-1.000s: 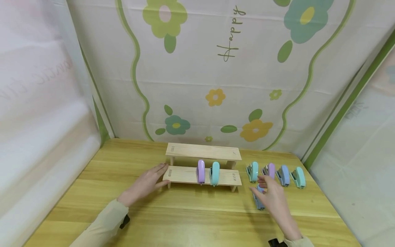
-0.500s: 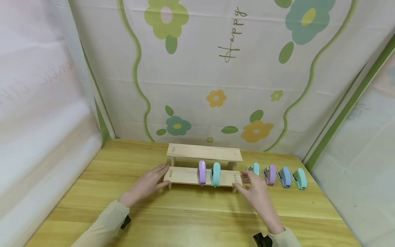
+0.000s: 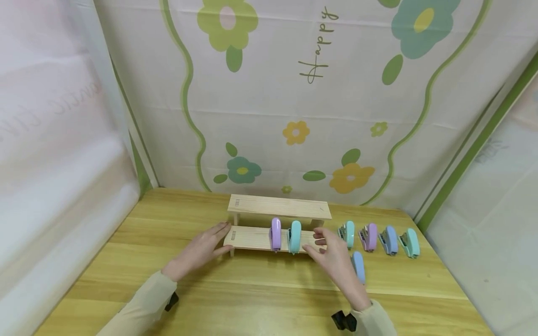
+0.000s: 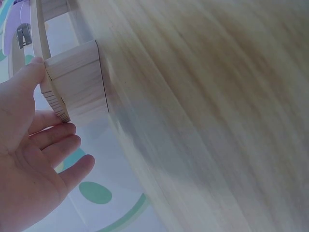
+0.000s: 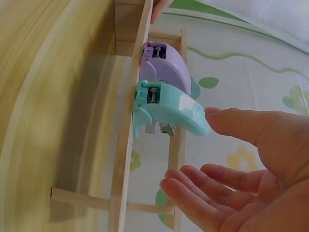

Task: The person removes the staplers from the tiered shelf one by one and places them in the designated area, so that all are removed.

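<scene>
A two-tier wooden shelf (image 3: 252,238) stands on the table. On its lower board a purple stapler (image 3: 275,234) and a teal stapler (image 3: 295,237) stand side by side. At the board's left end, my left hand (image 3: 202,249) grips the edge between thumb and index finger; the other fingers are loose in the left wrist view. My right hand (image 3: 334,254) hovers by the right end, to the right of the teal stapler, holding nothing. Its thumb and fingers are spread apart in the right wrist view, the thumb tip close to the teal stapler (image 5: 176,108).
Right of the shelf, a row holds a teal stapler (image 3: 347,233), a purple stapler (image 3: 368,237), a blue stapler (image 3: 389,240) and another teal stapler (image 3: 410,242). A blue stapler (image 3: 358,266) lies nearer, partly behind my right wrist. Printed cloth (image 3: 260,93) surrounds the table.
My right hand has moved left from above the nearer blue stapler to the shelf's right end. That stapler stays on the table. My left hand keeps its place on the shelf.
</scene>
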`<state>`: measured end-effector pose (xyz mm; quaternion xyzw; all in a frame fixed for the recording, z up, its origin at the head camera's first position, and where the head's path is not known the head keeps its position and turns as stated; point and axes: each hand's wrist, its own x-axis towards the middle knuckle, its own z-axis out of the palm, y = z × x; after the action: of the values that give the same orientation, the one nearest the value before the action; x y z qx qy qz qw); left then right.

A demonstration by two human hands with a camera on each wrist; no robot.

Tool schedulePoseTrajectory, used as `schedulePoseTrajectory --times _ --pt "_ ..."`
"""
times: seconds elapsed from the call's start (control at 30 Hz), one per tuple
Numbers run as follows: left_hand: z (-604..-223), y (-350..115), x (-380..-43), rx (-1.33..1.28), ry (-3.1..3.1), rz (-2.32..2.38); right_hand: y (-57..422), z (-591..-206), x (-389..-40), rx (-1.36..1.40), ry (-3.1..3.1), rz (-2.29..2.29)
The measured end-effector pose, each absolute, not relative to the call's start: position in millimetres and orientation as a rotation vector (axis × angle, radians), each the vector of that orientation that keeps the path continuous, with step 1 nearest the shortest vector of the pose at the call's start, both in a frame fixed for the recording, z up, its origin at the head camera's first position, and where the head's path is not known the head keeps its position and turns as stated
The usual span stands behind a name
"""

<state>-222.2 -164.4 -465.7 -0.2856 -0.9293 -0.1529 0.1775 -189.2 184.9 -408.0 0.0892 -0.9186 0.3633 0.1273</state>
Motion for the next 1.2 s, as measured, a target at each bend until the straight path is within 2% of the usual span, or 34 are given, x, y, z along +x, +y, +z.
schedulePoseTrajectory --times 1.2 --pt "-461.5 -164.2 -221.9 -0.802 -2.689 -0.474 151.9 -426.0 -208.8 0.297 -2.707 1.078"
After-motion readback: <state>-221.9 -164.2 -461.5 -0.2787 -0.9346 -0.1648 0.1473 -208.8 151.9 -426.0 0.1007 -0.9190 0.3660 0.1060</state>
